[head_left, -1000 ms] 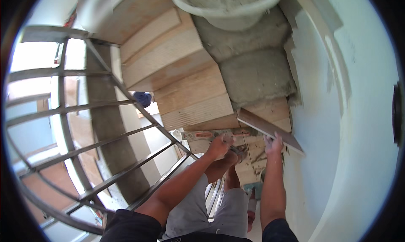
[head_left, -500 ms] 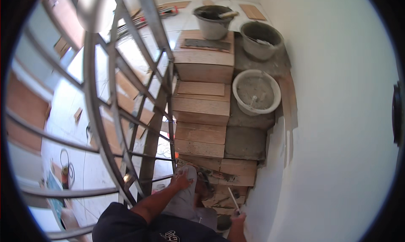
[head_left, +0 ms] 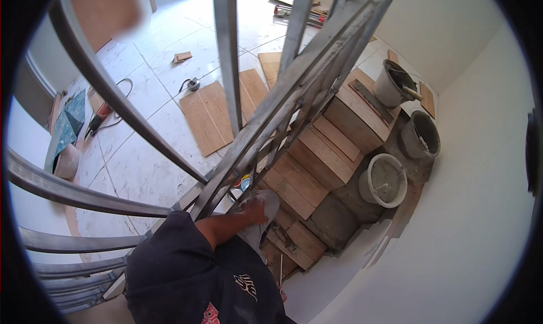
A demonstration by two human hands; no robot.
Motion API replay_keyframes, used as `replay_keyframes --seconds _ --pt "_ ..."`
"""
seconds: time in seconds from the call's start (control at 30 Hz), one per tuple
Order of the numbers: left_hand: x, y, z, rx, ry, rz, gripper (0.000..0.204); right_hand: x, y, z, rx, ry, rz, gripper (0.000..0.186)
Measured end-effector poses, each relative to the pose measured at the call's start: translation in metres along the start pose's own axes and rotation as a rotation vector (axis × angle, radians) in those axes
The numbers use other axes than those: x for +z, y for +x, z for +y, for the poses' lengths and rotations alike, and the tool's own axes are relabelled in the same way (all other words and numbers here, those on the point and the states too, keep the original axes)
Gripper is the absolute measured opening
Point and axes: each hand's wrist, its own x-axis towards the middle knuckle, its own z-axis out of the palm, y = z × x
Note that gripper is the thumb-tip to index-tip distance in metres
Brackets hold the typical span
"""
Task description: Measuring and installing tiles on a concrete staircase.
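Observation:
My left hand [head_left: 256,212] lies with its fingers stretched out on my left knee, over the grey trouser leg [head_left: 270,204]. Low in the picture, my right hand [head_left: 283,293] is mostly hidden behind my dark shirt. From it rises a thin pale stick [head_left: 281,269], held upright beside the lower stair tiles. In front of my knees, wood-look tiles [head_left: 302,184] cover the left part of the stair treads. Beside them is bare grey mortar [head_left: 335,221]. A white tub of grey mortar [head_left: 371,195] stands on a step further up.
Metal railing [head_left: 227,69] runs close along my left. Two dark buckets [head_left: 388,85] stand near the top of the stairs, and a white wall [head_left: 452,228] closes the right side. Beyond the railing lie loose tiles [head_left: 206,117], a tape measure [head_left: 193,84] and a corded power tool [head_left: 100,117].
My view has swung to the left, showing more floor beyond the railing. My left hand still rests on my knee. The right hand, still with the stick, is now more hidden by my shirt.

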Motion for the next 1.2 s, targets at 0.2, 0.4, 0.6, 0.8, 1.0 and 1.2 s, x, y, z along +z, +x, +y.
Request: replay_keyframes --seconds 0.2,0.4,0.6,0.8,1.0,1.2 --pt "0.008 0.004 -0.015 -0.047 -0.039 0.112 0.098 -0.019 0.065 0.014 1.085 0.907 -0.098 0.021" --pt "0.012 -0.002 -0.025 -0.013 -0.108 0.236 0.088 -0.028 0.136 0.044 1.978 2.075 0.076 0.035" --pt "0.018 -0.006 -0.029 -0.035 -0.069 0.292 0.080 -0.048 0.179 0.034 1.863 1.898 -0.059 0.039" --pt "0.026 -0.009 -0.039 -0.045 -0.108 0.256 0.068 -0.072 0.180 0.010 1.641 1.574 -0.281 0.044" --pt "0.020 -0.015 -0.035 -0.007 -0.130 0.288 0.067 -0.071 0.170 0.011 1.538 1.536 -0.486 0.046" --pt "0.028 -0.014 -0.039 0.033 -0.165 0.280 0.067 -0.080 0.169 0.003 1.468 1.368 -0.605 0.046"
